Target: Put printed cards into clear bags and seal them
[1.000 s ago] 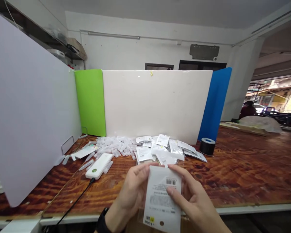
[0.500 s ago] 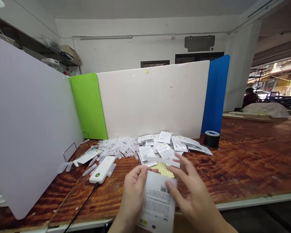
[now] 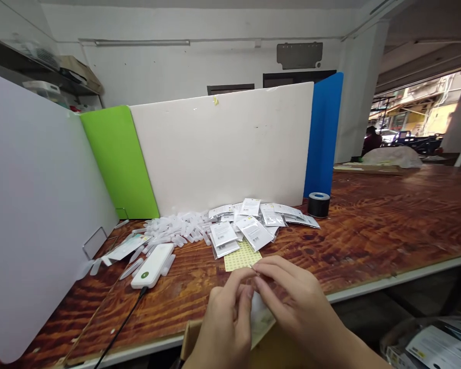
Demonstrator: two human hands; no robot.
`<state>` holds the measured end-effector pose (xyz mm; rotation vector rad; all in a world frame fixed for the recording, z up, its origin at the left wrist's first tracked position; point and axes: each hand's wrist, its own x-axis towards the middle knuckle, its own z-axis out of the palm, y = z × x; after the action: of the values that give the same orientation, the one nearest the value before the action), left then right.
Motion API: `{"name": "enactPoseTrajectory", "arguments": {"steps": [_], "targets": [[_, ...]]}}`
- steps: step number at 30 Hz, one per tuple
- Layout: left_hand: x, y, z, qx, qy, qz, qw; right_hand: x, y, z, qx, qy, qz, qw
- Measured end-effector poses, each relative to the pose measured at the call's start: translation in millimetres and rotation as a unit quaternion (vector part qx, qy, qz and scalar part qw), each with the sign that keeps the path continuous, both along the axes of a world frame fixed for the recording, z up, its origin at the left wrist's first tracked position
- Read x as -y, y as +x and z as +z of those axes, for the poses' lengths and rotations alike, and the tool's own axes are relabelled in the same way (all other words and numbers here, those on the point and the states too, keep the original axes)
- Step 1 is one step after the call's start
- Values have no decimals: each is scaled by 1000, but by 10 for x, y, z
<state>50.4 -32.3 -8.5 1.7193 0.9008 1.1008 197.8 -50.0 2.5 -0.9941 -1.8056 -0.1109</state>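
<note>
My left hand (image 3: 234, 307) and my right hand (image 3: 292, 294) meet at the table's front edge, fingertips pinched together at the top of a pale packet (image 3: 260, 320). The packet hangs below the fingers, partly hidden by them. Just beyond lies a yellow sheet of small stickers (image 3: 240, 258). Behind it is a pile of white-labelled packets (image 3: 254, 233). Many small translucent plastic pieces (image 3: 176, 228) are heaped to the left of the pile. A white power bank (image 3: 152, 266) with a black cable rests nearer the front left.
A black tape roll (image 3: 318, 205) stands before the blue panel (image 3: 323, 136). White and green panels (image 3: 119, 161) fence the table's back and left. Below the front edge is a cardboard box (image 3: 191, 338); wrapped packets (image 3: 438, 343) show at the lower right.
The printed card face is no longer in view, and my right hand has closed in beside the left at the packet's top. The view has shifted right; one more packet lies on the pile's front.
</note>
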Motion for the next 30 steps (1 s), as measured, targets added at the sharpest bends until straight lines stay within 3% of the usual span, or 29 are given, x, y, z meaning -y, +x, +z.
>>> {"name": "enactPoseTrajectory", "arguments": {"steps": [3,6,10,13,22,30], "targets": [[14,21,13,3,12,29,1000,-17,21,17,-17,-38,20,999],[13,37,13,-56,52,66,995,-48,46,-7,-8,-74,19,997],[-17,20,27,-155,54,29,986,-94,83,-53,18,-105,-10,994],[-40,-2,27,-169,38,14,985,-114,105,-51,5,-117,-23,993],[-167,-24,-49,6,-52,-40,998,-102,97,11,-115,-239,15,964],[-148,-40,-24,78,-109,-56,989,-95,102,48,-196,-324,103,920]]}}
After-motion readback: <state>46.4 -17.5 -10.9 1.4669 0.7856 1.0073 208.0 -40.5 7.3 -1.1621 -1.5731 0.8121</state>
